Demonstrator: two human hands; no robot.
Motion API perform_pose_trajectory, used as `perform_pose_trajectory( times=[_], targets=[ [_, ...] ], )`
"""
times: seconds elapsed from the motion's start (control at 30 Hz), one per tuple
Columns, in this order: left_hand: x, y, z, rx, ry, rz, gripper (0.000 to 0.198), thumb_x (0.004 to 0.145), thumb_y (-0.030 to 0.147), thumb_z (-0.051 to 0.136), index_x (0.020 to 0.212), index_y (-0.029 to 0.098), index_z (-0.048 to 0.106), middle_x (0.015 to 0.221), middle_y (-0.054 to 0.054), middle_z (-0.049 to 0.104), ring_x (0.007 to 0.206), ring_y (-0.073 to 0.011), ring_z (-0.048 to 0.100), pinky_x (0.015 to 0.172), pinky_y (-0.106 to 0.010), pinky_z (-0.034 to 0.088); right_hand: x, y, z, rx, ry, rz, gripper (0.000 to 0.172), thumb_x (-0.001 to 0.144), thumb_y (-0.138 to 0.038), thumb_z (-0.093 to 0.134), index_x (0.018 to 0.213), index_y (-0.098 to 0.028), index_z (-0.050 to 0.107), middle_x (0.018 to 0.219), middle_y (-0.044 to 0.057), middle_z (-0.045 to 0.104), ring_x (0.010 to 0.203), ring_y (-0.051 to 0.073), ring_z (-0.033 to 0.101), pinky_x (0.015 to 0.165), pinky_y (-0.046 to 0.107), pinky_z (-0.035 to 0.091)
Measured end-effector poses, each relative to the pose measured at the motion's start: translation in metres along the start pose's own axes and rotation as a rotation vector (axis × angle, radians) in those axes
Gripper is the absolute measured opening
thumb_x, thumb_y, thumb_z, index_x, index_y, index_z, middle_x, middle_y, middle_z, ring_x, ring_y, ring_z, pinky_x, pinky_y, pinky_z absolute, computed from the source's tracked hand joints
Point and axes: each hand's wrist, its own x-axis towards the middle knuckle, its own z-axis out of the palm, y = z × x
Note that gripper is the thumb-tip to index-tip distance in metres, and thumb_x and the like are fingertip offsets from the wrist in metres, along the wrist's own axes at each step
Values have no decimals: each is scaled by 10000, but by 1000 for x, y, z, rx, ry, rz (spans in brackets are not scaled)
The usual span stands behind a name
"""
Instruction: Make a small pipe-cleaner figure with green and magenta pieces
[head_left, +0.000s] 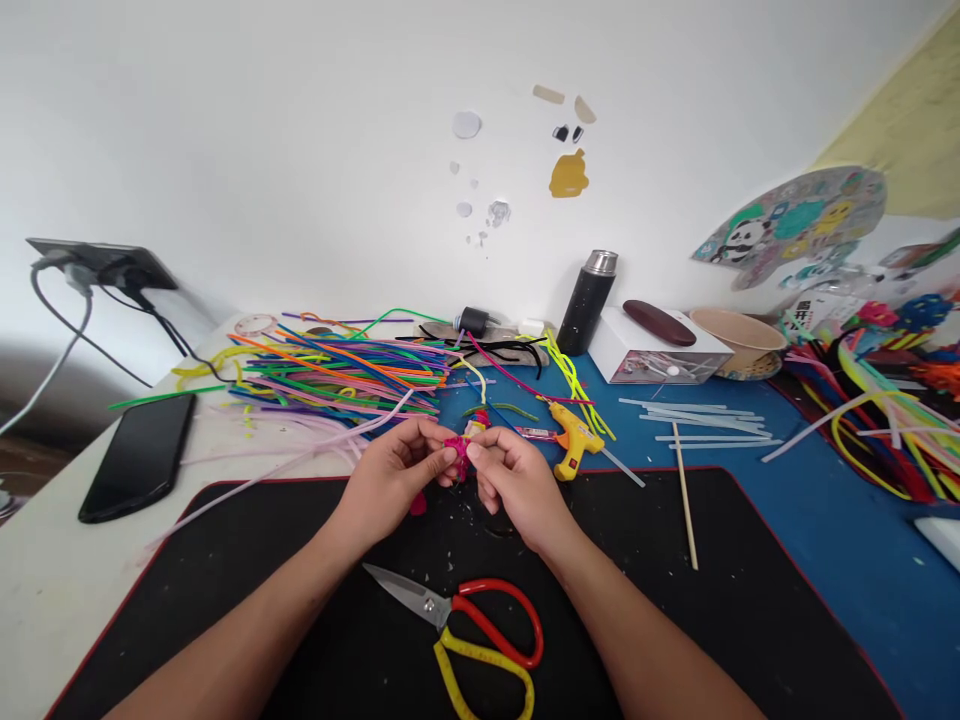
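Over the back part of the black mat, my left hand [405, 462] and my right hand [517, 485] meet at the fingertips. Both pinch a small magenta pipe-cleaner piece [459, 462], its edges partly covered by my fingers. Just behind it is a small yellow and red piece [478, 424]; I cannot tell whether the two are joined. Below my left fingers lies another magenta bit [418, 504]. Scissors [439, 608] with one red and one yellow handle lie nearer to me, blades slightly apart. A yellow glue gun [576, 440] rests to the right of my right hand.
Many coloured pipe cleaners [337, 370] are heaped behind my left hand. A phone [137, 455] lies at the left. Glue sticks [705, 412], a wooden stick [684, 500], a black thermos [587, 303], a white box [637, 355] and a bowl [739, 330] are at the right.
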Motion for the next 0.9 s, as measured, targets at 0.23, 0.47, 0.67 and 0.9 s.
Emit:
perform_pose_trajectory(
  times=[0.23, 0.47, 0.67, 0.9],
  targets=[
    [0, 0, 1, -16, -17, 5, 314, 850, 438, 854, 946, 167, 727, 743, -14, 727, 698, -164, 691, 664, -290, 612, 0, 3, 0, -17, 5, -8, 372, 869, -541, 765, 884, -205, 606, 479, -114, 479, 372, 76, 403, 404, 208, 315],
    [1, -3, 2, -42, -32, -15, 350, 837, 464, 867, 937, 165, 717, 743, -26, 738, 705, -172, 695, 662, -292, 600, 2, 5, 0, 0, 14, -24, 369, 861, -531, 769, 843, -212, 584, 452, -137, 407, 355, 68, 369, 376, 195, 277],
    [1, -3, 2, -42, -27, -35, 358, 830, 471, 875, 922, 165, 714, 748, -25, 748, 693, -162, 700, 653, -279, 591, 0, 3, 1, 17, 4, -14, 367, 867, -526, 761, 849, -225, 552, 446, -149, 397, 339, 60, 334, 355, 183, 244],
    [1, -3, 3, -74, -28, -69, 380, 802, 478, 900, 903, 165, 711, 738, -18, 748, 682, -152, 701, 635, -259, 581, -2, 3, 3, 11, 6, -8, 352, 879, -512, 746, 848, -231, 537, 447, -149, 405, 336, 58, 312, 349, 184, 200]
  ],
)
